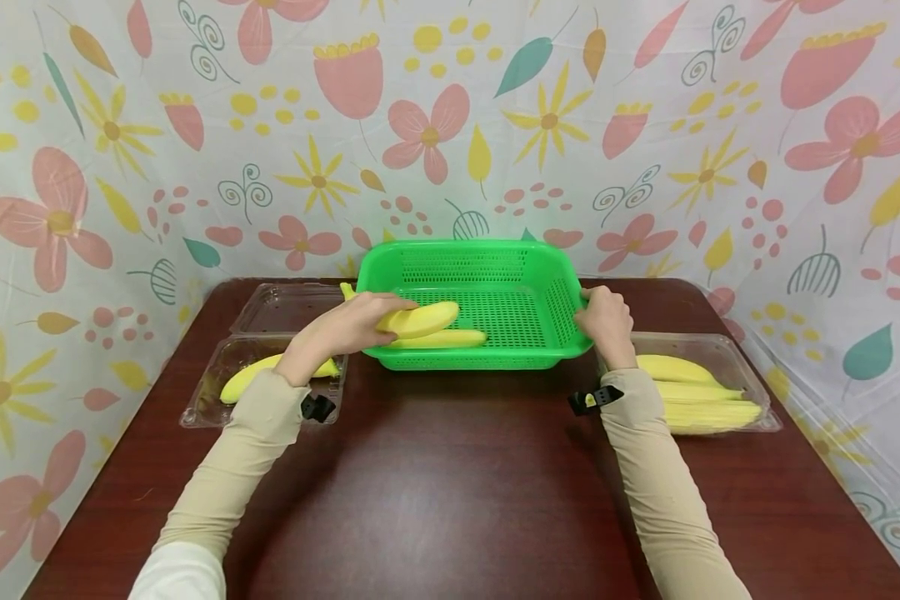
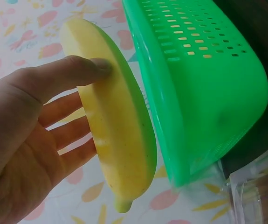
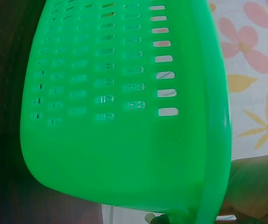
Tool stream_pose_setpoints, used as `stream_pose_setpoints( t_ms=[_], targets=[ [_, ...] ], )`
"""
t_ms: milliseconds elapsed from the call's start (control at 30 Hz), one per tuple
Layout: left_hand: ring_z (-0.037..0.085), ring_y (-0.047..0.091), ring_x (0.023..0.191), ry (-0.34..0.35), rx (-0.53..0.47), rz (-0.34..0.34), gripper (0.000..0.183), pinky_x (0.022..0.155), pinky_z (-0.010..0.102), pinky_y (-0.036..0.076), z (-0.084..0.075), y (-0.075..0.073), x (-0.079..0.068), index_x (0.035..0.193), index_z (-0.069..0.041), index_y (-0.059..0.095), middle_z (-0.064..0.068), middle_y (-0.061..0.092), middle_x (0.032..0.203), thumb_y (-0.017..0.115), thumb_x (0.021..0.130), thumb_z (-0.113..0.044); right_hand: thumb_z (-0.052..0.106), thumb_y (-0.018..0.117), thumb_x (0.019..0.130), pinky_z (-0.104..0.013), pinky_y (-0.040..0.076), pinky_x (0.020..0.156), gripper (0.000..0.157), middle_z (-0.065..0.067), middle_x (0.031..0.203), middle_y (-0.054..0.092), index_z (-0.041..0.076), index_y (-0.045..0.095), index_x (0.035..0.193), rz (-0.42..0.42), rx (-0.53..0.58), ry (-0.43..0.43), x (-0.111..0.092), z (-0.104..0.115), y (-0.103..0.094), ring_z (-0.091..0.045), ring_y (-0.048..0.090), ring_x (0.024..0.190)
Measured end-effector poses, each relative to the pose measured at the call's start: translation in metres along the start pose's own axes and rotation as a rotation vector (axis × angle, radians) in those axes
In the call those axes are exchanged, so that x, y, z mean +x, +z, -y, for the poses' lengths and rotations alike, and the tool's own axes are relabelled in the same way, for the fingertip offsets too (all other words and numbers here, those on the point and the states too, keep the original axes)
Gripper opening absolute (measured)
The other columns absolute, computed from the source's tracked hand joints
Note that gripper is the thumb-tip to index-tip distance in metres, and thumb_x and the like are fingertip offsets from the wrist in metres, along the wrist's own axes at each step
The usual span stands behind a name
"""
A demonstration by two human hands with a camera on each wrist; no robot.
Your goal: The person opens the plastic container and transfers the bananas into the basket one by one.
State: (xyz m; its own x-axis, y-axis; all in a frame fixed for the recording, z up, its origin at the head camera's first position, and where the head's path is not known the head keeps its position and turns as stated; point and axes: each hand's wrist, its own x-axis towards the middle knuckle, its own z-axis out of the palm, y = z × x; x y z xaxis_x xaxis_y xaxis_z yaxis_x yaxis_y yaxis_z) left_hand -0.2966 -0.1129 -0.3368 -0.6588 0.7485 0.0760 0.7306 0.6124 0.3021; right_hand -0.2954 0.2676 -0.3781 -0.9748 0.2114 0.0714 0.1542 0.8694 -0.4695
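My left hand (image 1: 352,323) holds a yellow banana (image 1: 429,318) over the left side of a green plastic basket (image 1: 471,362). In the left wrist view the thumb presses on the banana's near side, with the other fingers behind it; its stem end points down. Beneath it, a second banana (image 1: 461,338) lies inside the basket. My right hand (image 1: 606,323) grips the basket's right rim. The right wrist view shows the slotted basket wall (image 3: 124,154) up close, with part of that hand (image 3: 257,186) at the lower right; its fingertips are mostly hidden.
At the left, an open clear plastic box (image 1: 210,404) holds a banana (image 1: 251,379), partly behind my left forearm. Another clear box (image 1: 768,421) at the right contains several long yellow pieces (image 1: 708,417). A flowered cloth (image 1: 450,125) hangs behind the dark wooden table (image 1: 457,500).
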Motion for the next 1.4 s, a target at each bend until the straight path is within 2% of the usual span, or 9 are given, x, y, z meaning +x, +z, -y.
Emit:
stream_pose_setpoints(
  t_ms=[100,467,767,1100,1400],
  targets=[
    [0.027,0.061,0.109,0.001,-0.010,0.005,0.051,0.087,0.039,0.051,0.001,0.002,0.003,0.134,-0.002,0.056,0.015,0.062,0.128,0.072,0.085,-0.005,0.003,0.046,0.086,-0.033,0.033,0.049,0.055,-0.032,0.129,0.056,0.003,0.049,0.140,0.010,0.002,0.002,0.000,0.000,0.000,-0.029,0.046,0.059],
    [0.031,0.056,0.121,0.037,-0.034,0.029,0.051,0.095,0.043,0.049,-0.001,0.009,0.015,0.135,0.000,0.054,0.018,0.059,0.133,0.069,0.087,-0.005,0.003,0.046,0.086,-0.033,0.032,0.048,0.055,-0.033,0.127,0.057,0.003,0.049,0.140,0.006,-0.001,-0.002,0.000,0.001,0.000,-0.029,0.046,0.058],
    [0.030,0.058,0.119,0.048,-0.030,0.034,0.050,0.096,0.043,0.048,-0.002,0.015,0.020,0.135,0.000,0.054,0.018,0.061,0.130,0.069,0.087,-0.004,0.003,0.047,0.085,-0.033,0.032,0.047,0.056,-0.032,0.128,0.056,0.003,0.048,0.141,0.007,-0.001,0.003,-0.001,0.001,-0.001,-0.026,0.042,0.054],
    [0.027,0.057,0.120,-0.018,-0.036,0.135,0.051,0.094,0.040,0.049,-0.006,0.021,0.023,0.141,-0.002,0.048,0.016,0.056,0.137,0.063,0.093,-0.008,0.003,0.046,0.086,-0.032,0.029,0.046,0.055,-0.033,0.127,0.056,0.002,0.047,0.141,0.005,-0.001,-0.009,-0.002,-0.003,0.001,-0.025,0.039,0.052],
    [0.026,0.058,0.118,-0.027,-0.027,0.154,0.050,0.093,0.038,0.050,-0.003,0.025,0.026,0.141,-0.002,0.048,0.015,0.057,0.136,0.062,0.093,-0.006,0.002,0.046,0.085,-0.032,0.029,0.046,0.055,-0.032,0.130,0.055,0.002,0.048,0.141,0.001,0.001,-0.024,-0.001,-0.003,0.002,-0.024,0.037,0.051]
  ],
)
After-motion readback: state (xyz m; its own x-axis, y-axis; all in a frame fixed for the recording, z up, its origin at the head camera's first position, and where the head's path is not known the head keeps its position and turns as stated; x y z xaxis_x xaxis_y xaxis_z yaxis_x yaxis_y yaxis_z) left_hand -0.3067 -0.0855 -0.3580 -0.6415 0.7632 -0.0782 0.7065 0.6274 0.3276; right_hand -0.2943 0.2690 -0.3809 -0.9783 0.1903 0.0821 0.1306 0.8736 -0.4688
